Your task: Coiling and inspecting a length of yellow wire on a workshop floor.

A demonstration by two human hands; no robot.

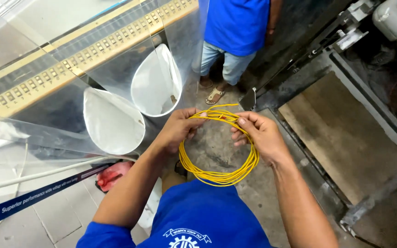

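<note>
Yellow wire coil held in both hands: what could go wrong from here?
The yellow wire coil is gripped only at its top by the left hand and right hand, so its loose loops could spring apart or tangle. Its free end sticks out toward another person standing close and might snag.

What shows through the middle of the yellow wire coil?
Through the yellow wire coil, held by the left hand and right hand, stained concrete floor shows. The right fingers cover part of it.

Both hands — left hand (176, 129), right hand (259, 134) — grip a coil of yellow wire (218, 176) at its top.
</note>
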